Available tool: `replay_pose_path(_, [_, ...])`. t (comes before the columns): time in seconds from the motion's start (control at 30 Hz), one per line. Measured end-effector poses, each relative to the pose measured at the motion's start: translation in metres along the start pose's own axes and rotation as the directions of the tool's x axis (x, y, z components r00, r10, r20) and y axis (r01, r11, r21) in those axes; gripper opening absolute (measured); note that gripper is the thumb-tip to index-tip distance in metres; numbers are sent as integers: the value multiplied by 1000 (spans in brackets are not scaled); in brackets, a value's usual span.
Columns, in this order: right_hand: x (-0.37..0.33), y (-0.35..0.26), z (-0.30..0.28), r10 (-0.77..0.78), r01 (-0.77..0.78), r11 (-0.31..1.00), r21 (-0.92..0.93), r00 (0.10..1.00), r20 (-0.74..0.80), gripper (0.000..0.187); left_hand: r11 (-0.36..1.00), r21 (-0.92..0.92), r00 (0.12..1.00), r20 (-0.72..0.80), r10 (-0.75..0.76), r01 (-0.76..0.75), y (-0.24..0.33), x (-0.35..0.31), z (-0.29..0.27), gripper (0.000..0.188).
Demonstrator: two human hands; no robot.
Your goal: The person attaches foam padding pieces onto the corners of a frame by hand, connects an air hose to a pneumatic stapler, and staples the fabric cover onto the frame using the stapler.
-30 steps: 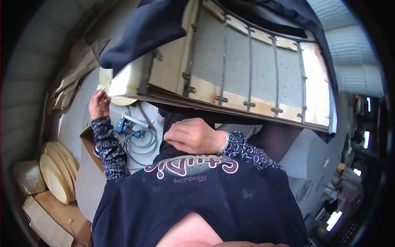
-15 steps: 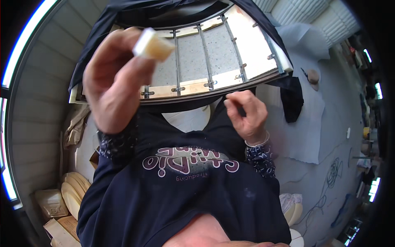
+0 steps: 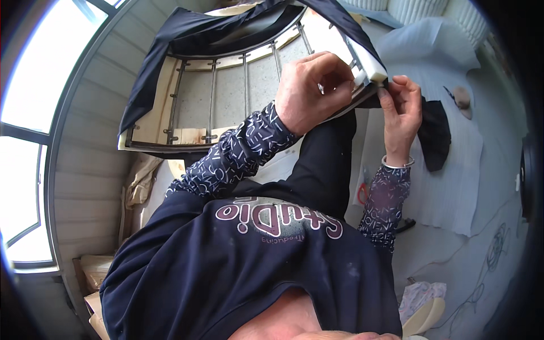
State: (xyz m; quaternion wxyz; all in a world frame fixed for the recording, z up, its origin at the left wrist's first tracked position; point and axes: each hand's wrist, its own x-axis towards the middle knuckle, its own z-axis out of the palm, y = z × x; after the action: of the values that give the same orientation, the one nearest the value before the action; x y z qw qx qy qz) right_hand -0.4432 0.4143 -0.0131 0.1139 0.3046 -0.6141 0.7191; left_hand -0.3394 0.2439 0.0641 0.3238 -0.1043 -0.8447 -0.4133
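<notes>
In front of me is a curved wooden seat frame [image 3: 152,116], crossed by several metal rods [image 3: 246,85]. Dark fabric [image 3: 153,62] drapes over its far and left sides. My left hand [image 3: 317,90] reaches across to the right near corner, thumb and forefinger pinched together; what sits between them is hidden. Beside it, my right hand [image 3: 403,107] grips that same corner, its thumb and forefinger at the end of a pale foam strip [image 3: 371,67]. The other right fingers are curled.
White sheeting [image 3: 453,187] covers the floor at right, with black cloth [image 3: 437,136] and a beige rounded object [image 3: 462,97] on it. Red-handled scissors [image 3: 362,194] lie by my right forearm. A cable [image 3: 497,249] coils farther right. A window [image 3: 28,198] is at left.
My left hand has moved right and down to the frame's corner; the pale foam piece it held up is no longer plainly visible. My right hand has moved right and up to that corner.
</notes>
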Motion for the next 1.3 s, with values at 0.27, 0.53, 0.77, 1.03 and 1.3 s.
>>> replay_pose_path(0.27, [16,68,-3,286,-211,757,619,958,-23,18,997,79,1000,29,-12,10,5,-2,-4,7])
replay_pose_path(0.53, [-11,76,10,131,-39,885,-464,977,166,26,979,191,997,-17,82,-77,1,5,4,10])
replay_pose_path(0.77, [-29,-24,-16,178,-155,968,199,979,-100,9,783,486,906,42,422,-387,-5,10,28,19])
replay_pose_path(1.03, [-25,-50,-3,-95,82,991,-107,988,-122,12,657,576,840,101,533,-486,2,11,37,25])
replay_pose_path(1.3, [-15,-59,6,-145,108,960,-257,981,-129,10,603,584,805,158,572,-543,-2,12,34,29])
